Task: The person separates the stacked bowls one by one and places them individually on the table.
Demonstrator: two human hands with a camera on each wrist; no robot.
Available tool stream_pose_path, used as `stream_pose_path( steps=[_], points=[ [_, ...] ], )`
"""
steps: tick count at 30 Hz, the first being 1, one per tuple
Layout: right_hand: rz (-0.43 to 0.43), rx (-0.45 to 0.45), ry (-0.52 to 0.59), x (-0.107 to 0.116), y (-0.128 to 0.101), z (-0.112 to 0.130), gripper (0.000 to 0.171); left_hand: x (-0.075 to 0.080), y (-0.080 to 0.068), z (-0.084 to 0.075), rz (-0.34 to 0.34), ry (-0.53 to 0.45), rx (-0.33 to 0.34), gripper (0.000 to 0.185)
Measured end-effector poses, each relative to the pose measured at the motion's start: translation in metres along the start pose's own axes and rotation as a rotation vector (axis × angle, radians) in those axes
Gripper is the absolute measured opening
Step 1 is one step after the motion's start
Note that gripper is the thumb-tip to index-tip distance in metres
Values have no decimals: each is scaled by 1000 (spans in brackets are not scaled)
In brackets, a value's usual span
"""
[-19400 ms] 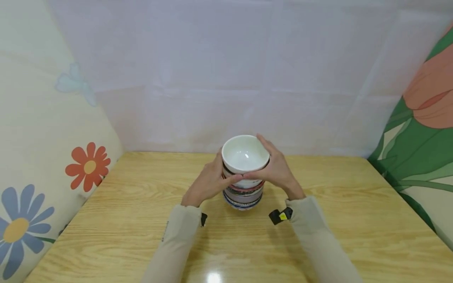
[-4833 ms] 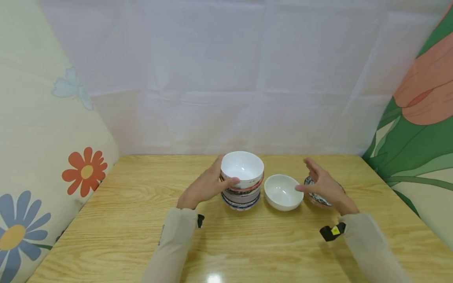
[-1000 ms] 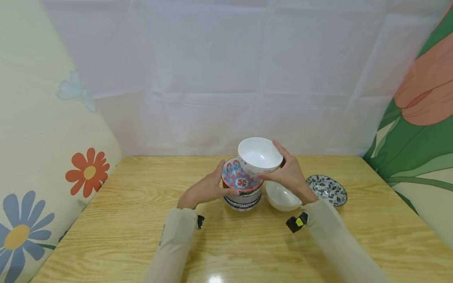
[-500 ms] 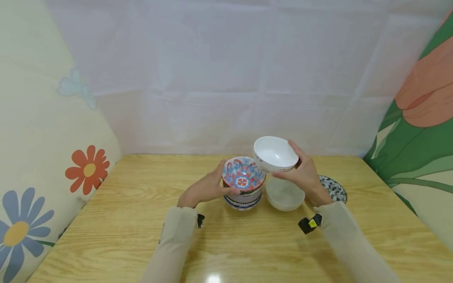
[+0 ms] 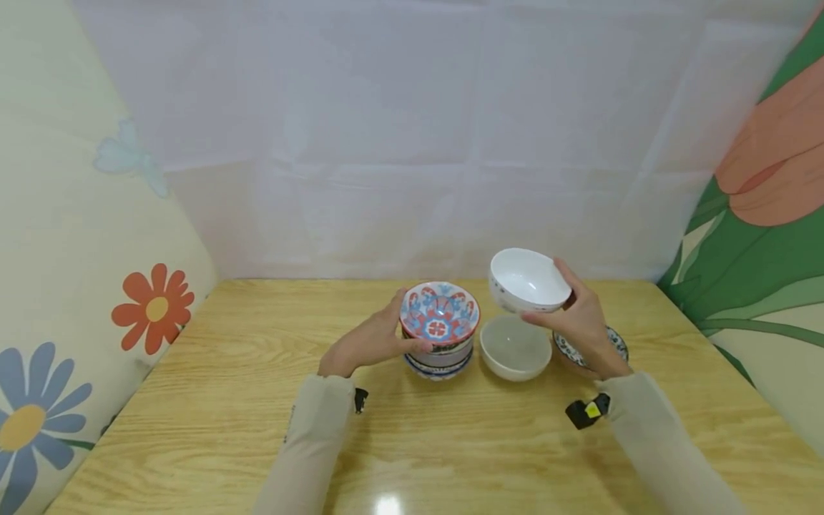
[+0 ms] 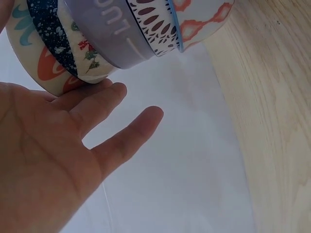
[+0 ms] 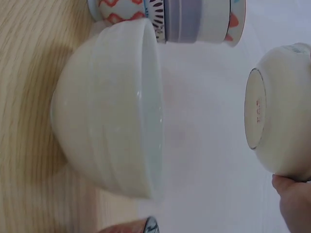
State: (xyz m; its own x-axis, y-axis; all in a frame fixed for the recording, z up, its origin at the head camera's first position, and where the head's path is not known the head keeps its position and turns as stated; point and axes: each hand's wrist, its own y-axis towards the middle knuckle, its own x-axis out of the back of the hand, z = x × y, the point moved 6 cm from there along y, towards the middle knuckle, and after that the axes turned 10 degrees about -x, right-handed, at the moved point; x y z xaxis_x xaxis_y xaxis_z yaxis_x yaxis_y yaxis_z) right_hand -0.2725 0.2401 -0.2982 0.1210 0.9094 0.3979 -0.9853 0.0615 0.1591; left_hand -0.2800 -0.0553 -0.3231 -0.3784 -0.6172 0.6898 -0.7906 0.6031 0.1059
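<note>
- Two hands work over a light wooden table (image 5: 212, 422).
- A stack of patterned ceramic bowls (image 5: 440, 347) stands mid-table; about five nested bowls can be counted in the wrist views, the top one red and blue with a flower pattern (image 5: 440, 320), nothing in it.
- The left hand (image 5: 367, 342) rests against the left side of the stack, fingers fairly straight and only lightly curved on the bowls.
- The right hand (image 5: 582, 322) grips one plain white bowl (image 5: 528, 280), tilted and empty, lifted above the table just right of the stack.
- A second plain white bowl (image 5: 515, 347), empty, sits on the table just beside the stack, under the lifted one.
- One shallow black-and-white patterned dish (image 5: 614, 345) lies at the right, partly hidden by the right hand.
</note>
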Motion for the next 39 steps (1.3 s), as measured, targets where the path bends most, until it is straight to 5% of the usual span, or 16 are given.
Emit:
stream_pose_path(
  steps=[17,28,39],
  points=[
    [-132,-25,-127,52,-14,-32,103,3,1,0,-8,19,-1,104],
    [-190,-60,-110,73,-22,-56,98,0,0,2,12,22,36,108],
    [-244,-89,-107,94,-26,-75,94,0,-1,0,-5,3,4,103]
  ],
)
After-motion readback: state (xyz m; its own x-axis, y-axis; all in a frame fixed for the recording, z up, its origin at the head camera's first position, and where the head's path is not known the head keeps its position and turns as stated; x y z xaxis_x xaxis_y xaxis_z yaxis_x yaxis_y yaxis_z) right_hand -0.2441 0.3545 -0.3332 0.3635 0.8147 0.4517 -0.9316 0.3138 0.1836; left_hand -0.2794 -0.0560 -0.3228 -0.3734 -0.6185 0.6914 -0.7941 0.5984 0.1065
